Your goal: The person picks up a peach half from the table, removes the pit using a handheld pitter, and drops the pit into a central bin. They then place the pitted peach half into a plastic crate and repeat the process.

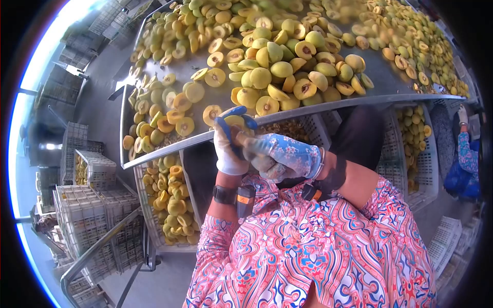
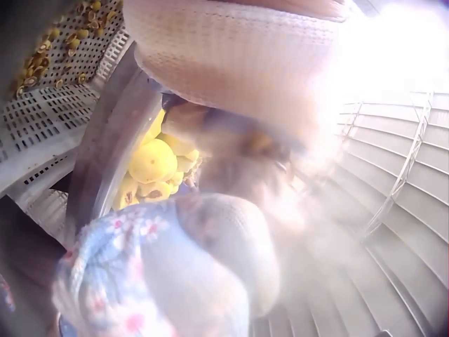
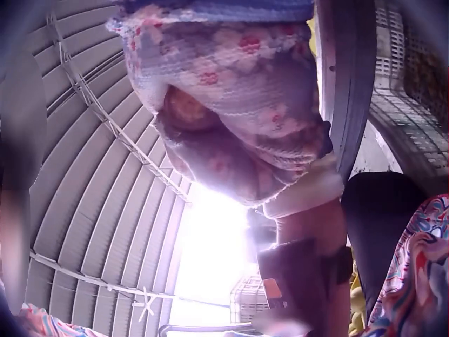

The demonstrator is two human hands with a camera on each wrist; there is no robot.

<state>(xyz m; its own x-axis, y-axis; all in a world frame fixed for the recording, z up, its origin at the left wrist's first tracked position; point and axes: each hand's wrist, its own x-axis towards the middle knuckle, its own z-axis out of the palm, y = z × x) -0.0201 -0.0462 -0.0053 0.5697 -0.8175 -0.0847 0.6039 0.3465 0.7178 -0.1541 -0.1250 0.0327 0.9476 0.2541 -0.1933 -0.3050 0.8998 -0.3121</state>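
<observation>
Close in front of the chest, at the table's near edge, the two gloved hands meet. The left hand (image 1: 229,149), in a white glove with blue fingers, holds a yellow peach (image 1: 234,121). Against it works the right hand (image 1: 282,156), in a blue floral glove with stained fingers. In the right wrist view that hand is curled round a thing with a round brown end (image 3: 188,110); I cannot tell what kind it is. Beyond the hands, a heap of peaches (image 1: 281,69), many halved, covers the metal-edged table (image 1: 192,135).
A crate of peach halves (image 1: 172,205) stands below the table on the left, another crate (image 1: 429,169) on the right. Stacked crates (image 1: 95,226) and a metal rail (image 1: 102,244) are at far left. Another person (image 1: 465,154) is at the right edge.
</observation>
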